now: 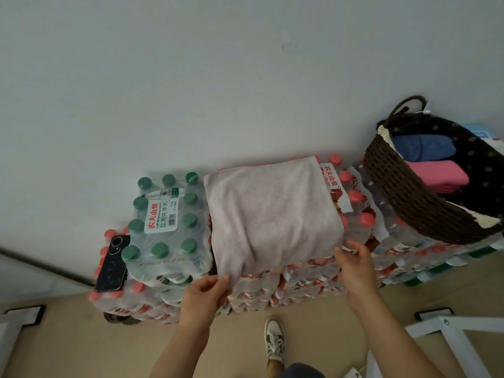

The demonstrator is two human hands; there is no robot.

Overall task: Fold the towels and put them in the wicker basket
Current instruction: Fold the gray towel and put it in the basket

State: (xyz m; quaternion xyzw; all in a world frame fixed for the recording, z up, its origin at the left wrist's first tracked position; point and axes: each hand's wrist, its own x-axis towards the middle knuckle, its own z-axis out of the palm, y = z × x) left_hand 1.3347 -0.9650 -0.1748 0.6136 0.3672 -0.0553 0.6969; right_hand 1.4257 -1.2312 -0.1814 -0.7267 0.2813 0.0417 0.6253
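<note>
**A:** What lay in the middle of the view?

**B:** A pale pinkish-grey towel [272, 211], folded flat, lay on top of stacked shrink-wrapped packs of red-capped water bottles [305, 279]. Its near edge hung over the front of the stack.

**A:** Where were the hands?

**B:** The left hand [206, 293] was at about 7 o'clock from the towel's centre, its fingers [225, 279] closed on the near left corner. The right hand [354, 261] was at about 4 o'clock, at the near right corner, with fingers spread; it seemed to touch the edge, though I could not tell whether it gripped it.

**A:** And the basket?

**B:** The dark wicker basket [403, 197] sat tilted on the packs at 3 o'clock, well apart from the towel. Inside were a folded blue towel [421, 147] and, just beside it, a folded pink towel [436, 174].

**A:** Anything else?

**B:** At 9 o'clock, a pack of green-capped bottles [166, 222] touched the towel's left edge. A dark phone [111, 264] leaned beside that pack. A sneaker [274, 339] showed on the beige floor [81, 336] below.
</note>
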